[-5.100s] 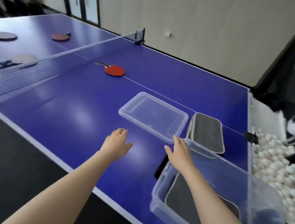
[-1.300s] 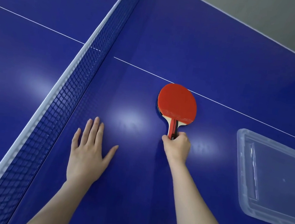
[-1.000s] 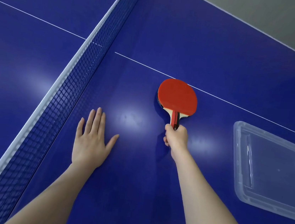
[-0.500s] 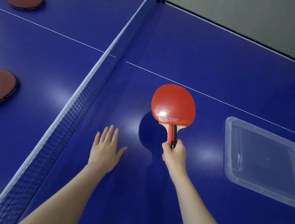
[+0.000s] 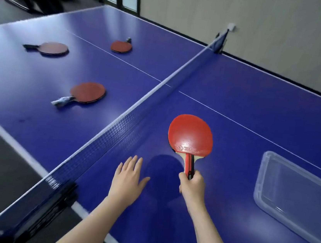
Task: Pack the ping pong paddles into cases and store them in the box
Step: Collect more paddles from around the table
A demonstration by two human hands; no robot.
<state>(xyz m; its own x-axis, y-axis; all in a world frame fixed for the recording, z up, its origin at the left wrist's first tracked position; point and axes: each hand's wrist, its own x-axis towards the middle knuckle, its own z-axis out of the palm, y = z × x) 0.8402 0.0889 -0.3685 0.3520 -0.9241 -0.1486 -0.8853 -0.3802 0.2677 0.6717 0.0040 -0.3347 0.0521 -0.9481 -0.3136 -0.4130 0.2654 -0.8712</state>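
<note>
Right hand (image 5: 192,185) grips red paddle (image 5: 191,135) by the handle, just right of the net (image 5: 114,127).
Fingers (image 5: 184,177) curled round the handle end; blade tilted up above the fist, clear of the blue tabletop (image 5: 258,105), shadow beneath. Left hand (image 5: 128,178) between paddle and net, its fingers straight, slightly spread; contact with tabletop cannot be told. Clear plastic tray (image 5: 296,190) on the same side of the net, farther from it. Across the net: three more paddles (image 5: 87,92) lying flat, well apart. Past the net's far post: beige wall, glazed doors.
</note>
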